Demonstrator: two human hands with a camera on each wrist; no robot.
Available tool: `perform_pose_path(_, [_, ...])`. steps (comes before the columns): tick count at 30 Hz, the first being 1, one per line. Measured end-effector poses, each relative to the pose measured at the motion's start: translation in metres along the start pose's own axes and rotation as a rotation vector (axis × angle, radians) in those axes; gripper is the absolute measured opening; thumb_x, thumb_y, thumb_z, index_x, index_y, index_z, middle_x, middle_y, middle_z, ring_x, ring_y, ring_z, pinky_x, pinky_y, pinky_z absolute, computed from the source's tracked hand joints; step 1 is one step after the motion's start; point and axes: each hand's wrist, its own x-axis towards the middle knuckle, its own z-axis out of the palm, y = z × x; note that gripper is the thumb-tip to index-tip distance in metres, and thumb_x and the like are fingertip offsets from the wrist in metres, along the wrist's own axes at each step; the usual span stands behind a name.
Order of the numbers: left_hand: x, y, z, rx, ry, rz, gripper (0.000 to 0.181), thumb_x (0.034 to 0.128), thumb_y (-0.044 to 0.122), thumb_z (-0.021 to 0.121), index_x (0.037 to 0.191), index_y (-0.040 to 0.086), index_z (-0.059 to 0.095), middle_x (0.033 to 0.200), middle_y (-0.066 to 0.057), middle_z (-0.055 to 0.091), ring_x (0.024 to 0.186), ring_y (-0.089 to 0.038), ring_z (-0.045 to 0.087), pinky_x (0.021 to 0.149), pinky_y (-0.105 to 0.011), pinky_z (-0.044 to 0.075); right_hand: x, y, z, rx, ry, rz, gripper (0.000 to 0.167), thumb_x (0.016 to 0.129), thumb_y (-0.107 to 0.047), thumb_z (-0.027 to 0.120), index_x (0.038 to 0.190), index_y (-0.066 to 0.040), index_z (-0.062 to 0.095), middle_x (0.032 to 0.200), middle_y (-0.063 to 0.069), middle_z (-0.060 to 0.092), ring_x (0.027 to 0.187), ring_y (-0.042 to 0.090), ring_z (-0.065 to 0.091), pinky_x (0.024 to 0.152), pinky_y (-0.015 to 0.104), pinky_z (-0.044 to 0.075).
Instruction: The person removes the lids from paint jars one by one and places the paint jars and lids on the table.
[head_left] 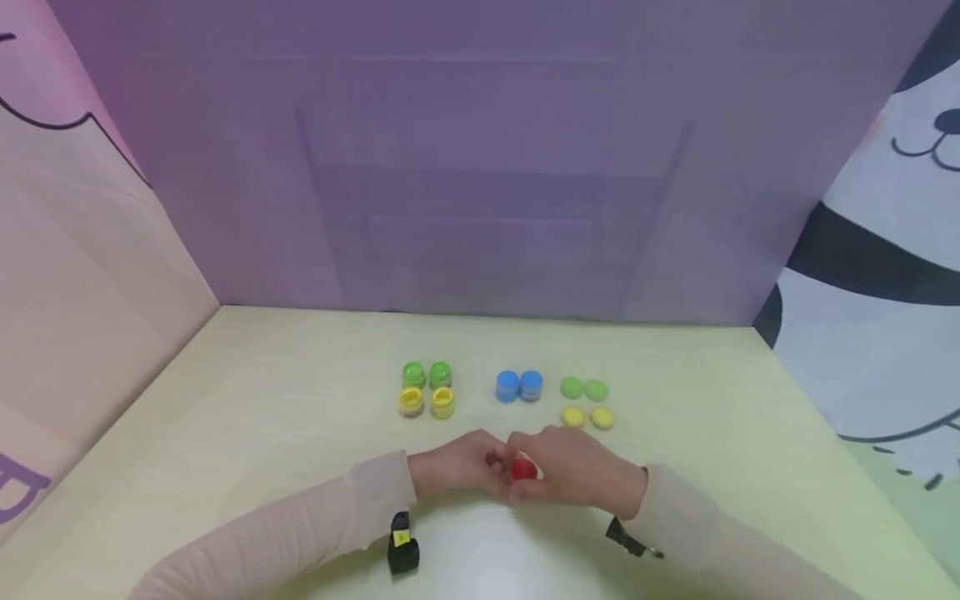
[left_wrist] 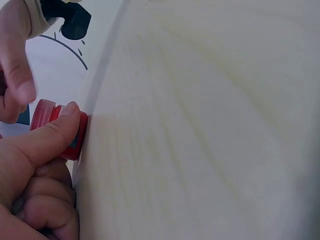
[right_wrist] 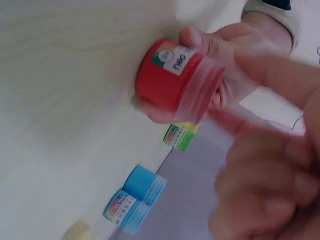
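Observation:
A small red paint jar (right_wrist: 160,82) lies tipped on its side in my left hand (head_left: 457,465), low over the near middle of the table. The left thumb presses along its side in the left wrist view, with the fingers curled behind. A ribbed, see-through pinkish lid end (right_wrist: 202,90) points toward my right hand (head_left: 577,467). In the right wrist view the right thumb and forefinger are blurred and spread around that end. The left wrist view shows a small gap between the right fingertips and the lid (left_wrist: 43,114).
Beyond the hands stand two green jars (head_left: 427,375), two yellow jars (head_left: 442,403) with open tops, and two blue jars (head_left: 519,385). To their right lie two green lids (head_left: 572,387) and two yellow lids (head_left: 602,418). A purple panel (head_left: 480,233) closes the table's back.

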Motion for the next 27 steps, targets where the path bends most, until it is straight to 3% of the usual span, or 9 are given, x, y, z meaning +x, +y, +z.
perform_pose_path(5, [0.0,0.001,0.003,-0.005,0.009,-0.004,0.033,0.0735,0.006,0.077,0.102,0.022,0.073,0.074,0.006,0.064,0.065,-0.01,0.046,0.063,-0.023,0.037,-0.003,-0.007,0.002,-0.123,0.043,0.142,0.035,0.083,-0.041,0.068,0.077,-0.012,0.051,0.054,-0.005,0.04,0.046,0.007,0.034,0.042,0.02,0.028])
perform_pose_path(11, [0.0,0.002,0.004,-0.006,0.022,-0.024,0.034,0.0732,0.003,0.076,0.101,0.022,0.073,0.083,0.005,0.067,0.073,-0.011,0.048,0.067,-0.025,0.036,-0.002,-0.01,0.008,-0.085,0.013,0.257,0.044,0.083,-0.048,0.066,0.068,-0.012,0.048,0.053,-0.002,0.04,0.045,0.01,0.035,0.043,0.022,0.027])
perform_pose_path(20, [0.001,-0.002,0.002,0.015,0.02,-0.027,0.033,0.0728,0.006,0.077,0.1,0.025,0.073,0.07,0.002,0.058,0.067,-0.012,0.044,0.061,-0.024,0.035,0.0,-0.007,0.015,-0.05,-0.009,0.278,0.039,0.083,-0.044,0.068,0.072,-0.012,0.05,0.055,-0.002,0.042,0.046,0.011,0.039,0.043,0.022,0.029])
perform_pose_path(27, [0.002,-0.003,0.001,0.003,0.005,-0.026,0.031,0.0756,0.009,0.077,0.103,0.023,0.073,0.065,0.0,0.051,0.065,-0.014,0.043,0.06,-0.026,0.034,-0.004,0.001,0.011,-0.014,0.001,0.145,0.032,0.08,-0.038,0.072,0.081,-0.013,0.052,0.059,-0.007,0.044,0.05,0.006,0.038,0.046,0.019,0.034])
